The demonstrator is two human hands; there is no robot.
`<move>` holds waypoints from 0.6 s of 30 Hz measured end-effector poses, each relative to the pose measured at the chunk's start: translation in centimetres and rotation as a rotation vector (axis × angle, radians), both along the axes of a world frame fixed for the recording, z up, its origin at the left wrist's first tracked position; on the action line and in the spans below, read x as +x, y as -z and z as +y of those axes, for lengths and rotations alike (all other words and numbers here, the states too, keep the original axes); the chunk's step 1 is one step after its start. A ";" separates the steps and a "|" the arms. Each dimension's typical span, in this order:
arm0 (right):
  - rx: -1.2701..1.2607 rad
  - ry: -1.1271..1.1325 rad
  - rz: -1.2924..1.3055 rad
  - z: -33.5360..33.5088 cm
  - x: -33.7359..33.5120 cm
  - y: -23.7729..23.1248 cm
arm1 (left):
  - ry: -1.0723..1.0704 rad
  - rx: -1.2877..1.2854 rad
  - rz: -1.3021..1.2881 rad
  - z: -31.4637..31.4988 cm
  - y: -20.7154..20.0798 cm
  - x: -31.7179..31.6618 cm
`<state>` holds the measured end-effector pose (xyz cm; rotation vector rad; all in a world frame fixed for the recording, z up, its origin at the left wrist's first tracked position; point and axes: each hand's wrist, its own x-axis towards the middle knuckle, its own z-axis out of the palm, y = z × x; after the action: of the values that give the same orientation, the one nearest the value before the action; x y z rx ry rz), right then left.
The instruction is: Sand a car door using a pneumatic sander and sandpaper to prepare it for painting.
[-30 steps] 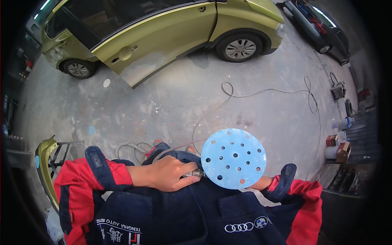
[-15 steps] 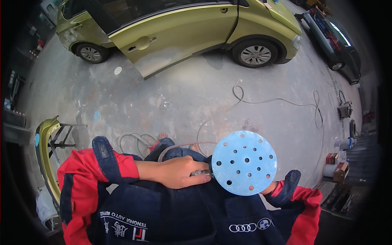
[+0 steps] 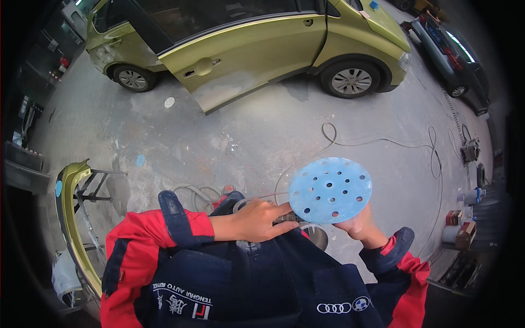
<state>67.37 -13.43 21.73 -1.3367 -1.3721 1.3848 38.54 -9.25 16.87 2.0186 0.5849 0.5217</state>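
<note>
A round sky-blue sanding disc (image 3: 340, 190) with several holes faces upward, tilted, in front of my chest. It is on a sander whose dark handle (image 3: 286, 217) sticks out to the left below it. My left hand (image 3: 256, 221) is closed round that handle, index finger and thumb stretched along it near the disc's left edge. My right hand (image 3: 360, 224) grips the sander from beneath at the lower right; the disc hides most of its fingers. The sander's body is hidden too. Under the disc shows a round metallic thing (image 3: 317, 237) whose kind I cannot make out.
A yellow-green car (image 3: 257, 49) with its door ajar stands ahead. On the floor lie a long hose (image 3: 377, 141), a white disc (image 3: 169, 102) and a blue disc (image 3: 140, 160). A yellow-green body panel (image 3: 71, 208) rests on a stand at left. Cans and boxes (image 3: 465, 232) stand right.
The disc has tipped and now looks flatter. More of my right hand shows at its lower edge, and the metallic thing has come into sight. My view has shifted slightly.
</note>
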 end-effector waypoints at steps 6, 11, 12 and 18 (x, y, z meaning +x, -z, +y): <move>0.036 0.382 0.499 4.3 -1.8 4.2 | -0.219 -0.158 -0.046 2.4 2.5 3.4; 0.059 0.471 0.918 6.5 -6.8 7.1 | -0.365 -0.268 -0.111 2.5 2.2 4.5; 0.078 0.514 0.948 7.4 -7.0 8.2 | -0.347 -0.285 -0.049 2.9 2.3 4.9; 0.195 0.614 1.028 9.9 -5.1 11.1 | -0.440 0.034 0.007 5.0 3.8 3.7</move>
<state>62.26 -3.57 10.63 -0.6238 -0.3395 1.1675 42.20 -4.25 13.05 1.9257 1.0399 0.7889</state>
